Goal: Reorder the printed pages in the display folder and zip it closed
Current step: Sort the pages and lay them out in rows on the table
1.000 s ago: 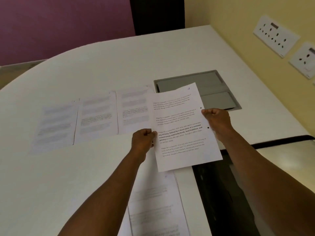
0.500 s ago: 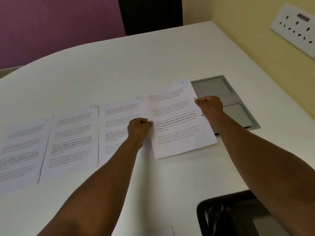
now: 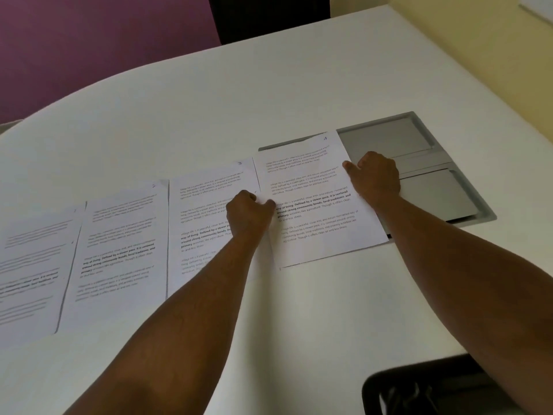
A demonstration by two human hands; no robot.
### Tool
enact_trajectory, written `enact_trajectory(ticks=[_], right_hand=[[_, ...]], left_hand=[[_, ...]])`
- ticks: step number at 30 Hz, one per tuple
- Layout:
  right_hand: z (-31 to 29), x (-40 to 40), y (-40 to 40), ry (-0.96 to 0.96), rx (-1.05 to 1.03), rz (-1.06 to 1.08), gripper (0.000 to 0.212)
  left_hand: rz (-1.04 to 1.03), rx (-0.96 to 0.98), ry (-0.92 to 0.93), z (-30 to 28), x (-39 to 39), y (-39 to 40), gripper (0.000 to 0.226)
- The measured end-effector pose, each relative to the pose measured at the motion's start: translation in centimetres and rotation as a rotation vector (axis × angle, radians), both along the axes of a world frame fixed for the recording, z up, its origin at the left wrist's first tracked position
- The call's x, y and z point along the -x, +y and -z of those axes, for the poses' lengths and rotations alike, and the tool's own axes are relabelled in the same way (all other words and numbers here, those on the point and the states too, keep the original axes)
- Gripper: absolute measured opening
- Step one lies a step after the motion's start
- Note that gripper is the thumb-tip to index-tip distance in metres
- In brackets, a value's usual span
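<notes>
Two hands pinching one printed page (image 3: 314, 205), left hand (image 3: 248, 212) at its left edge, right hand (image 3: 374, 178) at its right, three pages (image 3: 119, 250) alongside on white table (image 3: 269, 100).

– What lies around the work area?
– A white table (image 3: 299, 94) with a rounded far edge. Set flush into it on the right is a grey cable hatch (image 3: 425, 163) with two flaps.
– And behind?
– A purple wall (image 3: 89, 49) at left, a yellow wall (image 3: 478, 28) at right, a dark gap (image 3: 269, 16) between. A black chair (image 3: 419, 390) sits at bottom right.
</notes>
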State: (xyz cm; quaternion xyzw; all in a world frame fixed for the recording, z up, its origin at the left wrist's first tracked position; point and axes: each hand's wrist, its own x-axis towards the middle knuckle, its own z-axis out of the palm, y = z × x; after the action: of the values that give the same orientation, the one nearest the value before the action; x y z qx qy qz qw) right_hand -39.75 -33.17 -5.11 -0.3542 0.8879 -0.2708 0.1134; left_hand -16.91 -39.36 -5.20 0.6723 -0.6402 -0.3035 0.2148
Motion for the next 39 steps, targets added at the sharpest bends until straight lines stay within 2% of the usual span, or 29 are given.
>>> enact_trajectory(ticks=[2, 5, 11, 20, 24, 28, 30, 33, 35, 39], right_hand=[[-0.5, -1.2, 1.2, 0.125, -0.041, -0.018, 0.042], [-1.8, -3.5, 3.9, 0.219, 0.044, -0.067, 0.045], [-4.3, -10.6, 12.8, 0.032, 0.272, -0.182, 0.031], [-4.8, -22.3, 29.5, -0.185, 0.167, -0.272, 0.013], [-2.8, -27.3, 36.3, -0.194, -0.01, -0.33, 0.02], [-2.1, -31.2, 41.1, -0.215, -0.201, -0.286, 0.045], [-2.0, -32.3, 42.3, -0.226, -0.287, -0.265, 0.055], [-2.2, -33.4, 43.0, -0.174, -0.356, -0.274, 0.053], [-2.3, -33.9, 42.9, -0.151, -0.355, -0.286, 0.048], [-2.7, -34.4, 42.6, -0.098, -0.371, -0.313, 0.046]], left_hand=[[0.009, 0.045, -0.02, -0.4, -0.6, 0.7, 0.043], [0.093, 0.093, -0.039, -1.7, -2.2, 3.3, 0.039], [0.261, 0.101, -0.088, -3.9, -8.4, 13.5, 0.026], [0.346, -0.008, -0.103, -4.9, -21.1, 30.2, 0.022], [0.464, -0.026, -0.248, -3.6, -25.8, 36.3, 0.039], [0.586, -0.038, -0.472, -3.3, -28.3, 40.1, 0.069], [0.574, -0.104, -0.57, -3.0, -29.1, 41.3, 0.085], [0.453, -0.243, -0.57, -2.3, -30.1, 42.1, 0.108], [0.426, -0.299, -0.548, -1.7, -30.5, 42.2, 0.111], [0.453, -0.294, -0.549, -1.3, -30.9, 42.0, 0.105]])
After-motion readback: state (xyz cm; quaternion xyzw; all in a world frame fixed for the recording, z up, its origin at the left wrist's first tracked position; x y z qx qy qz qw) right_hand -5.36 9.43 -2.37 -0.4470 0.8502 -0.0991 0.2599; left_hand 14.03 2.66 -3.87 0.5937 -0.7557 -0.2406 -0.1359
